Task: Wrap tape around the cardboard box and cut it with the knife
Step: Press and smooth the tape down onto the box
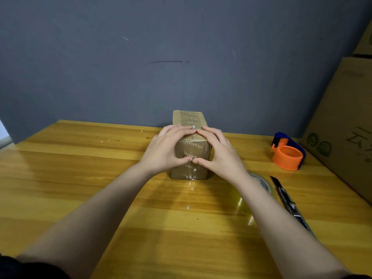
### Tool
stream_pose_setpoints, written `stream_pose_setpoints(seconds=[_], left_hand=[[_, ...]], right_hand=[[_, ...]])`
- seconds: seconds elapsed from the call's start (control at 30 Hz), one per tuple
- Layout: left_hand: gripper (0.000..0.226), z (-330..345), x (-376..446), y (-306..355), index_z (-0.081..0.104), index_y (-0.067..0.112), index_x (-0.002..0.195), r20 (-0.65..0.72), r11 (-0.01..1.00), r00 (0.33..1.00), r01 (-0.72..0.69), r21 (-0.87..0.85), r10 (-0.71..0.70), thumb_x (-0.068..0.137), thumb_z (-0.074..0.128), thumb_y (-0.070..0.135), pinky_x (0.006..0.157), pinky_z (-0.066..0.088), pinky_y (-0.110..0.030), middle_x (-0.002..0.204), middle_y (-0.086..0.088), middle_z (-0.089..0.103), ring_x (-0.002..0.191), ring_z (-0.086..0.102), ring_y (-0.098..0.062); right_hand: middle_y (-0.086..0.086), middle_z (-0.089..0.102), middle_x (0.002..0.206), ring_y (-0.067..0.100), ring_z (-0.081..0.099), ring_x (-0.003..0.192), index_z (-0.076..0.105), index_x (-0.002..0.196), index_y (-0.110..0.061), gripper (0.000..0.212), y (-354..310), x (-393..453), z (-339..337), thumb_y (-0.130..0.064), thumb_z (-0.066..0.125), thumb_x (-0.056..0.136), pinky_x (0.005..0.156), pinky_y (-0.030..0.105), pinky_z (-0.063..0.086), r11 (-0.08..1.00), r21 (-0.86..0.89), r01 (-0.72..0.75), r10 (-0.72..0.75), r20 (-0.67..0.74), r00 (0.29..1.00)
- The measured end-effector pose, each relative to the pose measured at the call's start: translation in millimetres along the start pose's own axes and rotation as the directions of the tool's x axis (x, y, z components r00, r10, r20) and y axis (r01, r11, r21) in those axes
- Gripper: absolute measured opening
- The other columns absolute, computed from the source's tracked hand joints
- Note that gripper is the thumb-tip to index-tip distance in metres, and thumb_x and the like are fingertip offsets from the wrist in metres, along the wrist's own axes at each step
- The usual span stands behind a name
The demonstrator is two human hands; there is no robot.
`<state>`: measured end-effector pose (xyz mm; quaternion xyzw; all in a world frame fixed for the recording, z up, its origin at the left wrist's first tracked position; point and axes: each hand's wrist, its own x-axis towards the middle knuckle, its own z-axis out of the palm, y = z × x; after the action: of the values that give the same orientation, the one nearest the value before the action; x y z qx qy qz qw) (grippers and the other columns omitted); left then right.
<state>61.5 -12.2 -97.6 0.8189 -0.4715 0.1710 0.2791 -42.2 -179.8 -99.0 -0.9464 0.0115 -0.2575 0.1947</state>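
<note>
Palms flat, my left hand (165, 148) and right hand (219, 152) press tape onto the cardboard box (190, 156); utility knife (287, 202) waits rightward on the bench (80, 178).

A yellow-brown wooden table (80, 178) with a glossy, streaked grain fills the lower half of the view, dotted with a few small white specks. Behind it stands a flat grey-blue wall (181, 57) bearing a thin dark horizontal mark and some pale scuffs. At the right edge a big cardboard carton (346, 121) rests on the table — printed with green round symbols and what may be lettering, too blurred to read. Near it sits an orange-and-blue tape dispenser (287, 154) — apart from the carton
</note>
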Motion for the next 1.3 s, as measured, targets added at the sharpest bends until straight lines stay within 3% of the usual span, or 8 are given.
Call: stream_pose_setpoints(seconds=[0.13, 0.27, 0.57, 0.73, 0.93, 1.1, 1.2, 1.3], left_hand=[[0.056, 0.8, 0.9, 4.0, 0.052, 0.037, 0.127, -0.044, 0.98, 0.996, 0.07, -0.184, -0.08, 0.075, 0.048, 0.058, 0.113, 0.026, -0.03, 0.135, 0.023, 0.049, 0.135, 0.032, -0.007], [0.045, 7.4, 1.2, 11.8, 0.058, 0.039, 0.119, -0.127, 0.958, 0.98, 0.115, -0.262, -0.152, 0.082, 0.043, 0.058, 0.108, 0.024, -0.022, 0.125, 0.025, 0.054, 0.131, 0.034, -0.005], [0.049, 8.2, -0.4, 9.1, 0.055, 0.034, 0.124, -0.148, 0.985, 0.985, 0.069, -0.158, -0.093, 0.078, 0.069, 0.043, 0.109, 0.029, -0.025, 0.131, 0.017, 0.055, 0.131, 0.037, -0.01], [0.063, 6.5, -0.2, 6.0, 0.051, 0.034, 0.128, -0.109, 0.994, 0.992, 0.057, -0.098, -0.068, 0.071, 0.074, 0.044, 0.111, 0.033, -0.034, 0.135, 0.015, 0.052, 0.133, 0.036, -0.012], [0.073, 0.9, -0.3, 4.3, 0.045, 0.034, 0.133, -0.028, 1.0, 0.999, 0.023, -0.016, -0.023, 0.067, 0.076, 0.046, 0.111, 0.034, -0.039, 0.141, 0.016, 0.047, 0.136, 0.032, -0.012], [0.056, -7.0, 1.4, 2.6, 0.049, 0.032, 0.133, 0.026, 0.979, 0.999, 0.05, -0.199, -0.045, 0.08, 0.051, 0.048, 0.115, 0.019, -0.026, 0.143, 0.015, 0.046, 0.137, 0.028, -0.008], [0.038, -4.8, 1.3, 5.7, 0.055, 0.031, 0.129, -0.02, 0.958, 0.996, 0.081, -0.273, -0.09, 0.092, 0.051, 0.039, 0.114, 0.019, -0.025, 0.139, 0.015, 0.05, 0.136, 0.031, -0.008], [0.036, -0.9, 0.3, 7.3, 0.056, 0.031, 0.128, -0.056, 0.968, 0.994, 0.074, -0.241, -0.09, 0.093, 0.051, 0.036, 0.112, 0.018, -0.022, 0.138, 0.015, 0.051, 0.135, 0.031, -0.008]], right_hand=[[-0.017, 0.041, 0.141, 0.009, 0.041, 0.129, 0.048, 0.133, -0.038, 0.042, -3.1, 1.1, 6.0, -0.047, 0.049, 0.091, 0.108, 0.039, 0.037, 0.976, 0.211, -0.049, 0.071, -0.099, 0.993], [-0.016, 0.046, 0.137, 0.009, 0.046, 0.126, 0.054, 0.128, -0.036, 0.036, -6.0, 1.7, 14.0, -0.044, 0.046, 0.094, 0.105, 0.038, 0.04, 0.967, 0.246, -0.067, 0.111, -0.174, 0.978], [-0.016, 0.042, 0.14, 0.008, 0.042, 0.129, 0.047, 0.134, -0.039, 0.041, 3.7, 3.5, 4.6, -0.039, 0.05, 0.093, 0.106, 0.037, 0.04, 0.985, 0.174, -0.015, 0.027, -0.065, 0.998], [-0.015, 0.036, 0.145, 0.011, 0.036, 0.134, 0.038, 0.14, -0.04, 0.054, 7.3, 1.6, -0.6, -0.038, 0.057, 0.089, 0.11, 0.035, 0.032, 0.997, 0.075, 0.027, -0.027, 0.0, 1.0], [-0.015, 0.032, 0.147, 0.015, 0.035, 0.134, 0.032, 0.142, -0.04, 0.074, 5.3, -0.4, -1.8, -0.035, 0.07, 0.079, 0.11, 0.038, 0.034, 0.999, -0.02, 0.033, -0.033, 0.032, 0.999], [-0.015, 0.043, 0.138, 0.01, 0.042, 0.128, 0.051, 0.129, -0.035, 0.043, -6.4, 0.6, 8.8, -0.046, 0.055, 0.088, 0.108, 0.034, 0.034, 0.967, 0.25, -0.049, 0.082, -0.123, 0.989], [-0.011, 0.05, 0.131, 0.013, 0.047, 0.123, 0.057, 0.121, -0.031, 0.035, -12.3, 2.8, 18.0, -0.045, 0.052, 0.09, 0.103, 0.033, 0.038, 0.974, 0.215, -0.063, 0.112, -0.223, 0.968], [-0.01, 0.05, 0.13, 0.014, 0.047, 0.122, 0.057, 0.121, -0.03, 0.035, -12.8, 3.0, 21.0, -0.045, 0.053, 0.09, 0.102, 0.03, 0.038, 0.978, 0.198, -0.058, 0.107, -0.246, 0.963]])
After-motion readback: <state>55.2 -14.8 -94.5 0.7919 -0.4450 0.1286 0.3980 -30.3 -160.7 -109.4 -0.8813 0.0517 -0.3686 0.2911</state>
